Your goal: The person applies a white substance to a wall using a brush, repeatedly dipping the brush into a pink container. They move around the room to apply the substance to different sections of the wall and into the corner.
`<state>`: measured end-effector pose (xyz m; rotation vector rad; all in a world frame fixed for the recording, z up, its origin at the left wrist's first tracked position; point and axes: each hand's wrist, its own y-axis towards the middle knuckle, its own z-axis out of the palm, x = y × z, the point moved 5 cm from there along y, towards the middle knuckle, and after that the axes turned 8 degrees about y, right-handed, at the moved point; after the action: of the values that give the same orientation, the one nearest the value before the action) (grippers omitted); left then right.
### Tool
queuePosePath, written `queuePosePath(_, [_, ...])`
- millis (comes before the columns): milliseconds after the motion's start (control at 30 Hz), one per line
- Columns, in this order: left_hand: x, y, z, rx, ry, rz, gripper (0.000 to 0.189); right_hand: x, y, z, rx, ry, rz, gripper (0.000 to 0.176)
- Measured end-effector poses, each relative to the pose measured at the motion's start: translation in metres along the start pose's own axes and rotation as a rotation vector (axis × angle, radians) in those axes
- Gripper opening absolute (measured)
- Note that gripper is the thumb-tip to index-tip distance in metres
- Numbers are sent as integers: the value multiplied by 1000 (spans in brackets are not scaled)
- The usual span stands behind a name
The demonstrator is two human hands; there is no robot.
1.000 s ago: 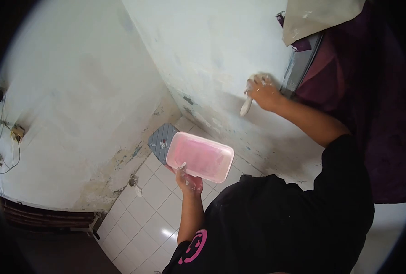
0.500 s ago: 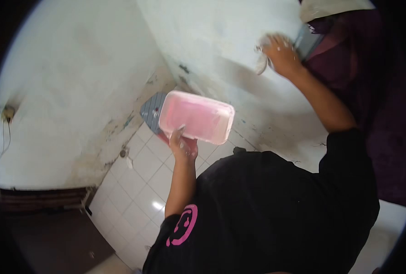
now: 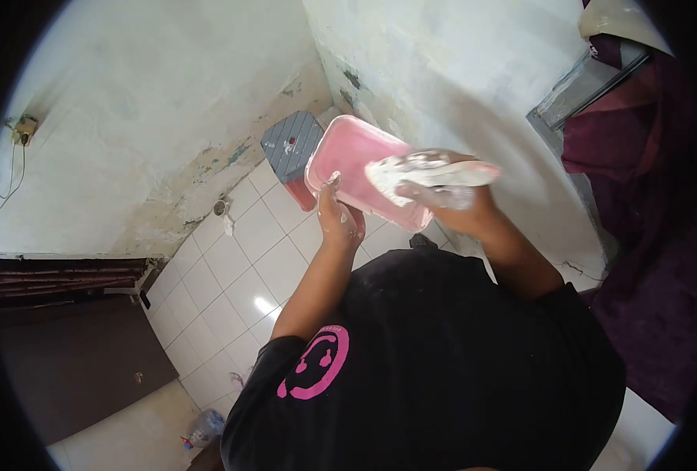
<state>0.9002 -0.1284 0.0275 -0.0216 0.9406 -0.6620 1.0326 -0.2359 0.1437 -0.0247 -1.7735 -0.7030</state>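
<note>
A pink tray (image 3: 348,149) with whitish smears on its rim is held up in my left hand (image 3: 339,216), the thumb over its near edge and the fingers beneath. My right hand (image 3: 446,196), coated in white paste, grips a white-coated brush-like tool (image 3: 399,179) over the tray's right half. Motion blurs the tool's outline, and its tip reaches into the tray.
A grey-topped stool (image 3: 293,145) with red legs stands by the wall corner. Stained, peeling walls (image 3: 168,102) meet a white tiled floor (image 3: 238,267). Purple cloth (image 3: 654,235) hangs at the right, a dark board (image 3: 74,361) lies lower left, and a plastic bottle (image 3: 205,428) is below.
My right hand has come down and left from the wall to the tray with the tool. The view has shifted, showing more of the stool and the bottle.
</note>
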Motion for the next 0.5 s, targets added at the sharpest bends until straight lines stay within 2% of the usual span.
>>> queuePosePath(33, [-4, -2, 5, 16, 15, 3, 50, -14, -2, 10, 43, 26, 100, 18])
queuePosePath(67, [-6, -4, 7, 32, 28, 5, 50, -19, -3, 18, 38, 28, 106, 18])
queuePosePath(133, [-3, -4, 4, 63, 44, -5, 50, -35, -4, 30, 23, -5, 350, 23])
queuePosePath(167, [-2, -4, 3, 93, 56, -9, 50, -26, -1, 34, 72, -84, 279, 28])
queuePosePath(200, [-1, -5, 3, 90, 57, -9, 50, -29, -4, 37, 74, -82, 280, 28])
queuePosePath(267, [1, -6, 1, 66, 76, 5, 50, -35, -9, 46, 100, -206, 145, 31])
queuePosePath(300, [0, -8, 0, 60, 78, 7, 50, -29, -9, 44, 104, -200, 145, 31])
queuePosePath(367, [1, -11, -1, -25, 94, -29, 52, -28, -11, 37, 285, -343, 395, 31])
queuePosePath(400, [2, -12, -1, -28, 97, -26, 52, -32, -14, 34, 286, -338, 393, 31])
queuePosePath(467, [5, -12, 1, -28, 91, 25, 54, -39, -14, 30, 274, -276, 208, 30])
queuePosePath(500, [6, -11, 2, -26, 94, 27, 54, -38, -10, 31, 271, -274, 206, 30])
